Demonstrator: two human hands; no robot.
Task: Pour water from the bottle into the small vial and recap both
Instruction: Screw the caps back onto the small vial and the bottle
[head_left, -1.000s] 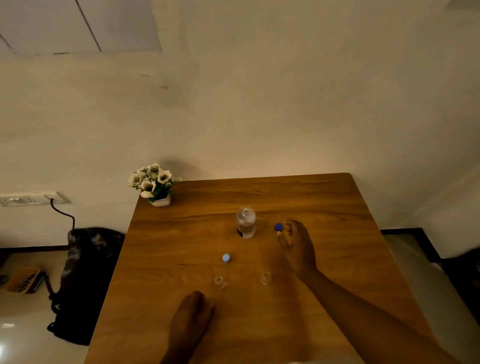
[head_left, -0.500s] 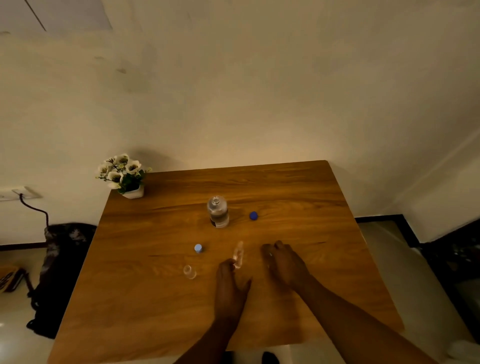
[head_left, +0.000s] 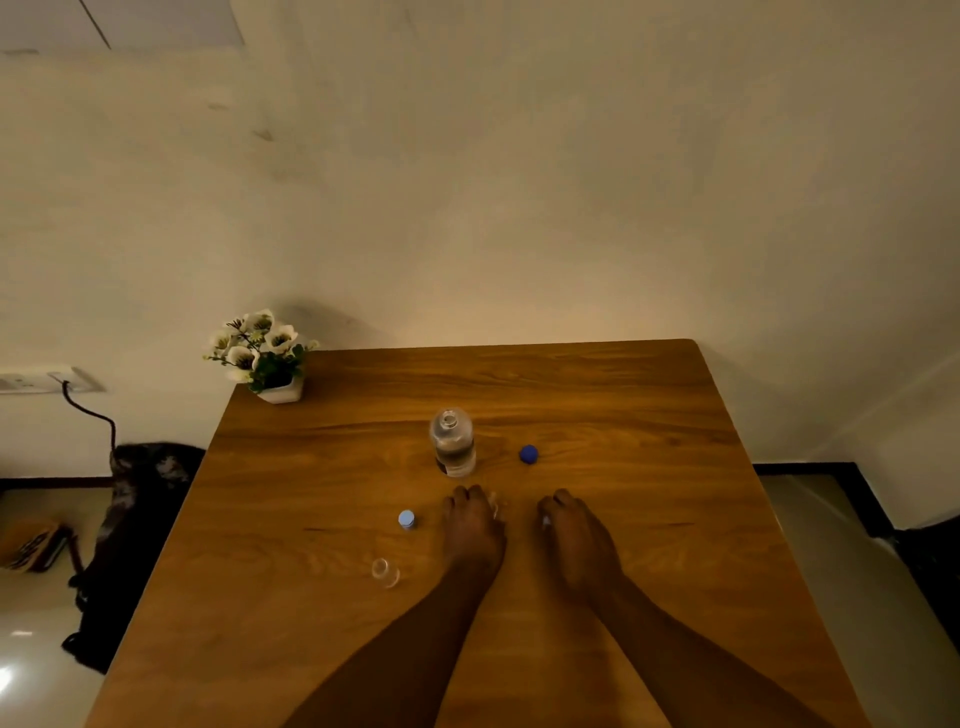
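Observation:
An uncapped clear water bottle (head_left: 452, 441) stands upright mid-table, partly full. Its dark blue cap (head_left: 528, 453) lies just to its right. My left hand (head_left: 472, 527) rests on the table in front of the bottle, fingers closed on a small clear vial (head_left: 494, 506) that shows only as a glint at the fingertips. My right hand (head_left: 571, 535) lies beside it, fingers curled, with a pale speck at the fingertips; whether it holds anything is hidden. A light blue cap (head_left: 407, 519) sits left of my left hand. A second clear vial (head_left: 385, 572) stands nearer me.
The wooden table (head_left: 649, 415) meets the wall at its far edge. A white pot of flowers (head_left: 265, 358) stands at its back left corner. A dark bag (head_left: 140, 519) sits on the floor to the left, under a wall socket with a cable.
My right hand let go of the dark blue cap beside the bottle and drew back. My left hand picked up one vial and carried it forward toward the bottle.

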